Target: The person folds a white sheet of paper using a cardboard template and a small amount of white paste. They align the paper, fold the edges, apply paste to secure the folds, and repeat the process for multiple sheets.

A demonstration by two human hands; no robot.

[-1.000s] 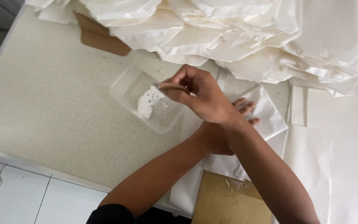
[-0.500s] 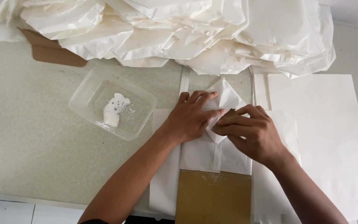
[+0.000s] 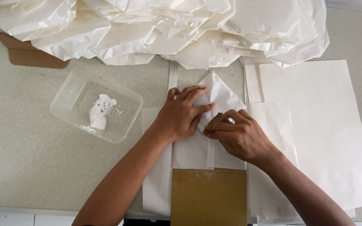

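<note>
My left hand [image 3: 182, 113] lies flat with spread fingers on a white paper piece [image 3: 221, 98] folded to a point at its far end. My right hand [image 3: 239, 134] presses its curled fingers on the fold line of the same paper, just right of the left hand. The paper rests over a brown cardboard board [image 3: 209, 199] near the table's front edge. A clear plastic tray [image 3: 97, 105] holding a lump of white paste [image 3: 99, 113] stands to the left of my left hand.
A big heap of folded white paper items [image 3: 160, 27] fills the far side of the speckled table [image 3: 26, 155]. Flat white sheets [image 3: 327, 134] lie at the right. A brown cardboard piece [image 3: 32, 56] sticks out under the heap at far left.
A second ago my right hand reached across into the plastic tray. It has come back to the paper, and both hands now press on the fold. The view has shifted right.
</note>
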